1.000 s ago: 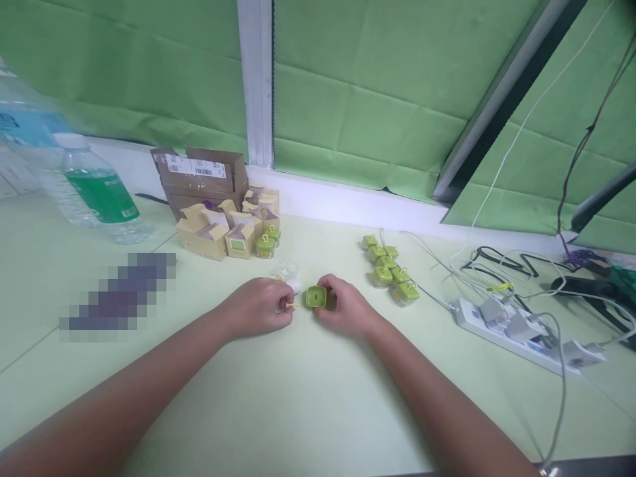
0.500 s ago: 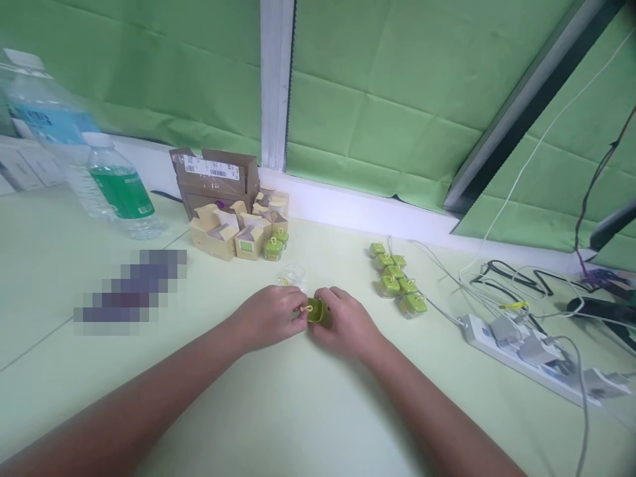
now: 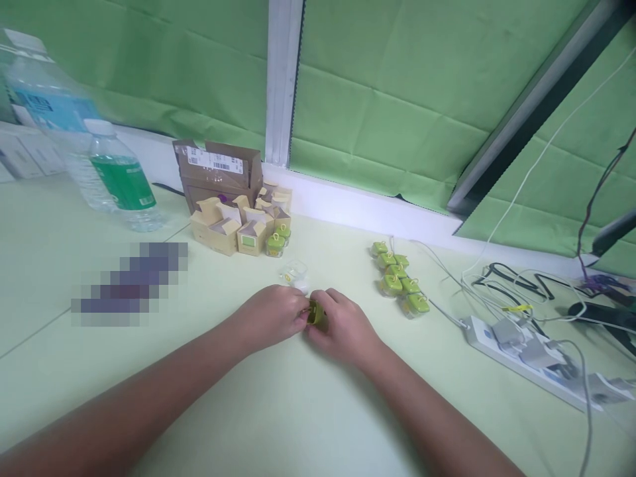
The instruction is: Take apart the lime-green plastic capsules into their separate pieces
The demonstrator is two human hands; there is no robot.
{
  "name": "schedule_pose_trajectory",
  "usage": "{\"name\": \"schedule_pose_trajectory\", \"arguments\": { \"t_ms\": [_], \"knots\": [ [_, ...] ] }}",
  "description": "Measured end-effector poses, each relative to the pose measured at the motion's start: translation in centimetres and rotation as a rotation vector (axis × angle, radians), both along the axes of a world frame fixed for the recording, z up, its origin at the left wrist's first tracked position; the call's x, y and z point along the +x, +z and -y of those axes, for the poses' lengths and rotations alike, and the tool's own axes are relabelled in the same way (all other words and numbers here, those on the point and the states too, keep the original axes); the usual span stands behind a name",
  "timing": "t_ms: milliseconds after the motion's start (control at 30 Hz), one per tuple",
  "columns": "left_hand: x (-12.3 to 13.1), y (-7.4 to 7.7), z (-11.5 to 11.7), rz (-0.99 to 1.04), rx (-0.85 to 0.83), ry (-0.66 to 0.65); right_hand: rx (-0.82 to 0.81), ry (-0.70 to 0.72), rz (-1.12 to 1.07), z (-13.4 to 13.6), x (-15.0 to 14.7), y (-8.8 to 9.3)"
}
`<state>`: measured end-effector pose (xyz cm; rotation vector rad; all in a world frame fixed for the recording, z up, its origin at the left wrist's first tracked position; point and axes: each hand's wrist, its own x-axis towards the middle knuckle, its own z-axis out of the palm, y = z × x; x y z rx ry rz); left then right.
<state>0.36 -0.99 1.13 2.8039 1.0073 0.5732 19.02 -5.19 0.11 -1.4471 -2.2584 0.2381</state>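
Observation:
In the middle of the table, my right hand [image 3: 344, 328] is closed around a small green lid [image 3: 316, 313], its hollow side facing me. My left hand [image 3: 275, 317] pinches at the lid's left edge, on a thin yellow loop that the fingertips now mostly hide. Just beyond my hands lies a clear plastic container [image 3: 294, 273] with no lid on it. To the right stands a cluster of small clear containers with green lids [image 3: 392, 283], each lid topped by a loop. Two similar lidded containers [image 3: 275, 244] stand farther back on the left.
Opened small cartons [image 3: 218, 232] stand before a brown cardboard box [image 3: 218, 172] at the back. Two water bottles [image 3: 126, 182] are at left, near a pixelated dark patch. A power strip [image 3: 527, 364] with plugs and tangled cables lies at right.
The yellow loop, plainly visible before, is now mostly hidden at the lid, and my left fingertips sit closer against it. The lid has turned slightly; the camera view has shifted a little.

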Motion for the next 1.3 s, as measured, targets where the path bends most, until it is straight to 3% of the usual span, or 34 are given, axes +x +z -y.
{"name": "schedule_pose_trajectory", "arguments": {
  "t_ms": [333,900,1300],
  "knots": [
    [-0.2,1.2,0.6,0.004,-0.061,-0.002,-0.035,0.077,-0.066,0.1,0.1,0.0],
    [1.5,1.6,1.9,-0.098,-0.18,0.399,0.018,0.045,-0.066,0.0,-0.4,-0.9],
    [1.4,1.9,1.9,-0.098,-0.212,0.408,0.015,0.047,-0.077,0.0,-0.6,-0.9]
  ]
}}
